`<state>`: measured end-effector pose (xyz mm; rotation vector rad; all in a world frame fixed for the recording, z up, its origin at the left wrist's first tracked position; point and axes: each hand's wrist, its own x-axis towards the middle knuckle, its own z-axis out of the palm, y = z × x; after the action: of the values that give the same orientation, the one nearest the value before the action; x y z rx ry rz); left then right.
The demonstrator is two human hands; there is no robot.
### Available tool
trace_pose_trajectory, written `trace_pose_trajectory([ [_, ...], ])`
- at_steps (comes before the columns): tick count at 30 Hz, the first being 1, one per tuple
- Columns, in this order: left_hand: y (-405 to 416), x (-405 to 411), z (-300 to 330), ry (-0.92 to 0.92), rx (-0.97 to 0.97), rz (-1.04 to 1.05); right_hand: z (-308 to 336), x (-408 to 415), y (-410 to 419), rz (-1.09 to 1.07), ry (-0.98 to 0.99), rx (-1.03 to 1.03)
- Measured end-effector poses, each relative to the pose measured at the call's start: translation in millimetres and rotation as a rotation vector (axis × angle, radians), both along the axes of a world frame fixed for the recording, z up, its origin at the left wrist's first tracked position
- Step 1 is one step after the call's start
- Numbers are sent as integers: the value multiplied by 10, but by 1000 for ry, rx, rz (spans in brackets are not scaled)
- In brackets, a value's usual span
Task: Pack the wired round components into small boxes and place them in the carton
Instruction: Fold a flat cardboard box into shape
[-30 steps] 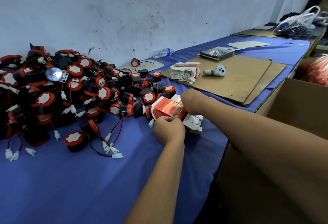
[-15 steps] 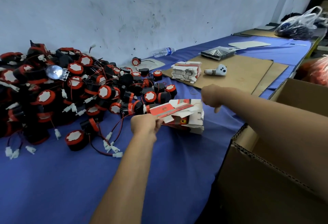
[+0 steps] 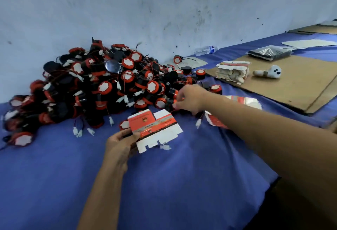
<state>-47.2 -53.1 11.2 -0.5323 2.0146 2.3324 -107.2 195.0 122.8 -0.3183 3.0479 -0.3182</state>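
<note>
Early stage: left hand [image 3: 119,143] pinches flat unfolded small box [image 3: 155,129], right hand [image 3: 189,100] fingers curled reaching into component pile [image 3: 102,87], contact unclear; nothing boxed yet.

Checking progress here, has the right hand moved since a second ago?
Yes. The right hand has left the small box and gone toward the wall, into the near edge of the pile of round components.

bare blue cloth [image 3: 54,184] lies near; component pile [image 3: 102,87] blocks the wall side.
</note>
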Motion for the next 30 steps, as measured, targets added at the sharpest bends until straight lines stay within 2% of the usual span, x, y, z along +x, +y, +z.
trace_pose_trajectory([
  [2, -314, 113, -21, 31, -11, 117, -179, 90, -536, 221, -129, -52],
  [4, -654, 245, -12, 96, -41, 151, -394, 227, -984, 379, -164, -17],
  [6, -934, 386, 20, 138, -113, 105, -591, 338, -1315, 455, -89, -4],
  [9, -1267, 540, 23, 172, -128, 122, -814, 487, -1753, 502, 3, -91],
  [12, -1542, 613, -12, 171, -22, 180, -1083, 626, -2087, 543, 112, -223],
  [14, -1703, 602, -53, 174, 52, 135, -1244, 709, -2221, 567, 144, -392],
  [17, -1799, 613, -70, 166, 348, -36, -1388, 768, -2267, 470, 201, -636],
  [19, -1797, 624, -50, 234, 498, -218, -1416, 732, -2254, 346, 263, -741],
  [20, -1780, 628, -48, 282, 466, -331, -1410, 720, -2240, 296, 271, -779],
  [22, -1695, 632, -60, 331, 235, -429, -1385, 715, -2231, 248, 251, -816],
  [26, -1456, 595, -155, 302, -85, -188, -1397, 745, -2262, 252, 272, -779],
  [30, -1333, 534, -216, 348, -236, -56, -1370, 719, -2250, 242, 317, -801],
])
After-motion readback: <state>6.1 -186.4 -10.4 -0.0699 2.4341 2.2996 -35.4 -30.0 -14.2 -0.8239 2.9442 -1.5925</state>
